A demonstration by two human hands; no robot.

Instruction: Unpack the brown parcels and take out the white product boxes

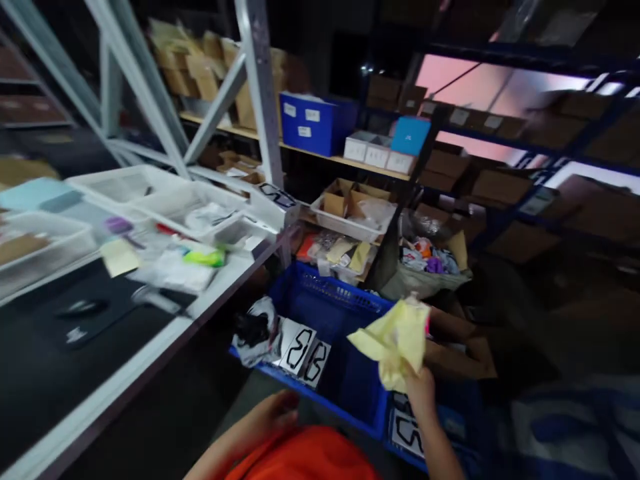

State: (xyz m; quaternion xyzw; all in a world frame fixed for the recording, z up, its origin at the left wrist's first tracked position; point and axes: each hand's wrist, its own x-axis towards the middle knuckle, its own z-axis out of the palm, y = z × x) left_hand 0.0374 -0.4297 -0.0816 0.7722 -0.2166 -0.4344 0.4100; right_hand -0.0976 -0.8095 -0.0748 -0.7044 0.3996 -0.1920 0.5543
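Observation:
My right hand [419, 393] is closed on a crumpled pale yellow sheet or bag [395, 340], held up over the right side of a blue plastic crate [345, 313]. My left hand [273, 415] is low near the crate's front rim, above something orange [305, 457]; its fingers are blurred. Inside the crate lie white packets printed with black outlines [305, 352] and a black-and-white bundle [255, 330].
A white-edged workbench [165, 333] on the left carries white trays [165, 200], a yellow note, a green item and a black mat. Shelves behind hold cardboard boxes, a blue bin [313, 123] and a white tray [350, 213]. Open cartons stand right of the crate.

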